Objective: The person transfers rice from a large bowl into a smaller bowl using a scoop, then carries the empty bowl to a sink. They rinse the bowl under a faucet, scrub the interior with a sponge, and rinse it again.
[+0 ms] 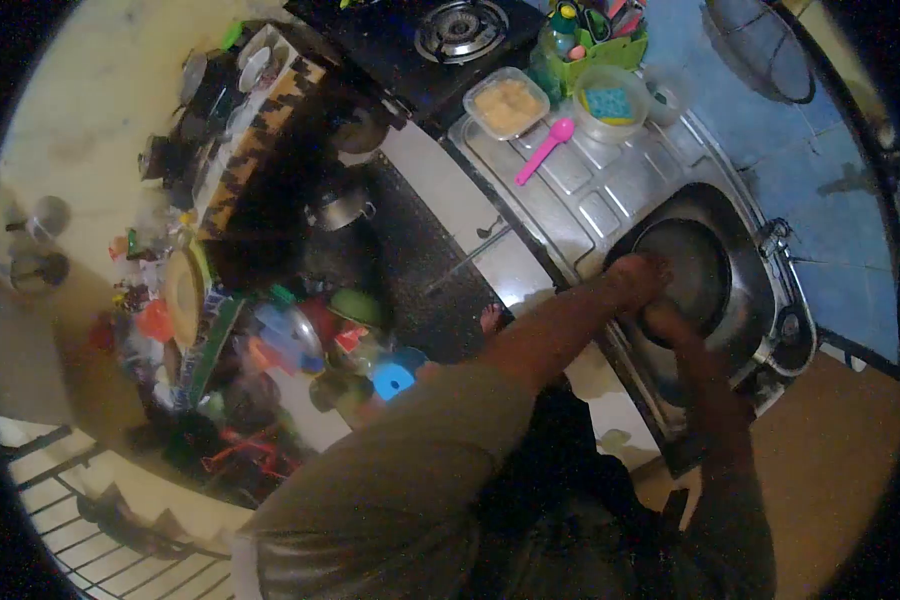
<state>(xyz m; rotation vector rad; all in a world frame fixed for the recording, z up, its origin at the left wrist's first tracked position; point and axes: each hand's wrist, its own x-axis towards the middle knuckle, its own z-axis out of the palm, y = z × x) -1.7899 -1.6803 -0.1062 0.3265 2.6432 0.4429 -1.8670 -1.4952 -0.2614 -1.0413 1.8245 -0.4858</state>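
A dark round pan (692, 275) sits tilted in the steel sink basin (755, 250), below the tap. My left hand (638, 282) reaches in from the left and closes on the pan's near rim, fingertips over the inside. Just beside it, my right hand (665, 320) is curled against the same rim, lower in the view. Dim light and blur hide the exact finger positions and most of the pan's underside. The tap (773, 238) rises at the basin's far edge.
On the steel drainboard (610, 195) lie a pink spoon (547, 150), a container of yellowish food (507, 104) and a tub with a sponge (610, 104). A green utensil holder (600, 62) and gas stove (460, 30) stand behind. Assorted kitchenware (355, 310) crowds the left side.
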